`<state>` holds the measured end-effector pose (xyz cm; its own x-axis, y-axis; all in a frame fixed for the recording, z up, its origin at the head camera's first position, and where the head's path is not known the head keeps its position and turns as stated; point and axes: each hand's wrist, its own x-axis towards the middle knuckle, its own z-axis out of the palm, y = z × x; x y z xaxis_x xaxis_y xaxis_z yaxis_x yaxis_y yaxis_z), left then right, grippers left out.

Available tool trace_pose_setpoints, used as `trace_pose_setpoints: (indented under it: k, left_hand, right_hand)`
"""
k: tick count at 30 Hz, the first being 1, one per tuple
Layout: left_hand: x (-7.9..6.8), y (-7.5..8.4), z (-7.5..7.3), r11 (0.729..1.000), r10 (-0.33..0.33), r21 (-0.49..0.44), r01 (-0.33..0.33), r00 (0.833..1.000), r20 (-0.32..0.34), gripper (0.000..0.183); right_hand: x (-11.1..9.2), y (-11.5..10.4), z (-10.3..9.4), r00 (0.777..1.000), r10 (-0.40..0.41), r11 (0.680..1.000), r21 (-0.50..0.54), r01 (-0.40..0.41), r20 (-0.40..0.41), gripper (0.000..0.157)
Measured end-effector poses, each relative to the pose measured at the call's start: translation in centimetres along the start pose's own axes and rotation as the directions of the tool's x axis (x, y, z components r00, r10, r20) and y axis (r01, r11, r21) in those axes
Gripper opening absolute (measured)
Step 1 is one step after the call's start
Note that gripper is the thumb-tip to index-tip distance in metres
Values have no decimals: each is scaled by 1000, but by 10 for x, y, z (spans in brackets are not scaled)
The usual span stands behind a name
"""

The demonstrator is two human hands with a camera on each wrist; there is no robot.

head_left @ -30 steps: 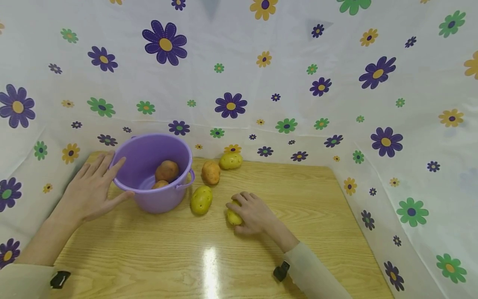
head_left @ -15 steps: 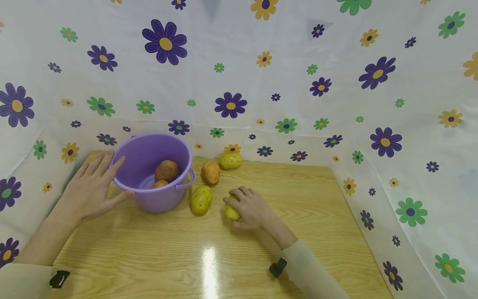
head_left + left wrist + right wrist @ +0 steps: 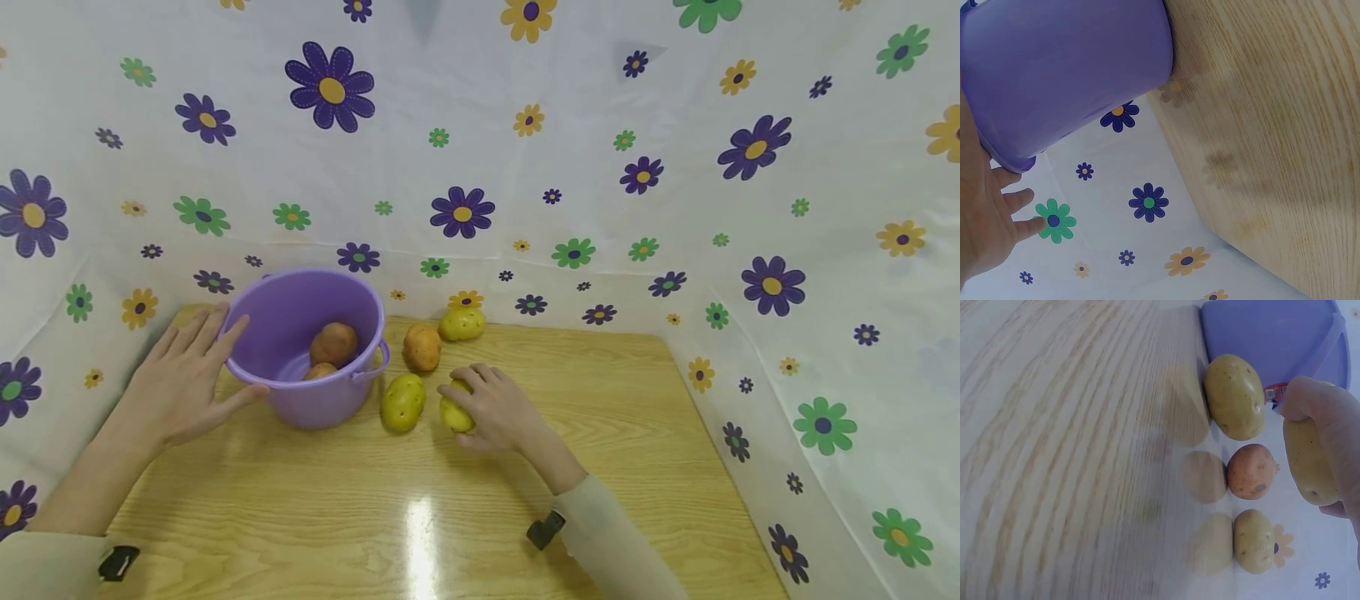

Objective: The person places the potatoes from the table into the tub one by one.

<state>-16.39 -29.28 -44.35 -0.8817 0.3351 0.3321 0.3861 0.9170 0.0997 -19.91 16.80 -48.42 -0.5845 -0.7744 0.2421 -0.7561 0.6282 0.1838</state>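
My right hand (image 3: 501,408) grips a yellow potato (image 3: 455,408), fingers over its top and thumb at its near side. In the right wrist view that potato (image 3: 1309,459) shows under the curled hand, apart from the table. Just left of it lies another yellow potato (image 3: 402,402), close to the purple bucket (image 3: 322,403). My left hand (image 3: 180,379) rests at the bucket's left rim with straight, spread fingers. Two brownish potatoes, one fully showing (image 3: 334,344), sit inside the bucket. The left wrist view shows the bucket's side (image 3: 1072,62) beside the left hand (image 3: 985,219).
Behind the potatoes near the bucket, a brownish potato (image 3: 422,347) and a yellow potato (image 3: 462,323) lie by the table's back edge. A flower-patterned cloth (image 3: 585,100) closes off the back and sides of the wooden table (image 3: 300,517).
My right hand has moved left and slightly away from me, carrying the yellow potato toward the one beside the bucket. My left hand and the bucket stay in place.
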Motion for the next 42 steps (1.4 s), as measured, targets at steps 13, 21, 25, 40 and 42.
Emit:
trace_pose_setpoints:
  k: [13,21,25,40,42]
  left_hand:
    - [0,0,0,1000,1,-4,-1,1000,-15,100]
    - [1,-1,0,1000,-1,1,1,1000,-12,100]
    - [1,-1,1,1000,5,5,-5,1000,-15,100]
    - [0,1,0,1000,-5,-3,5,1000,-10,100]
    - [0,1,0,1000,-6,-4,6,1000,-9,100]
  right_hand:
    - [11,-1,-5,996,1,999,32,2,-92,72]
    - [18,-2,-9,991,-10,999,34,15,-136,73]
    - [20,-3,-9,988,3,999,33,2,-151,72]
    - [31,-5,-13,968,12,998,60,3,-252,72]
    - [33,-6,-13,965,12,998,62,4,-263,71]
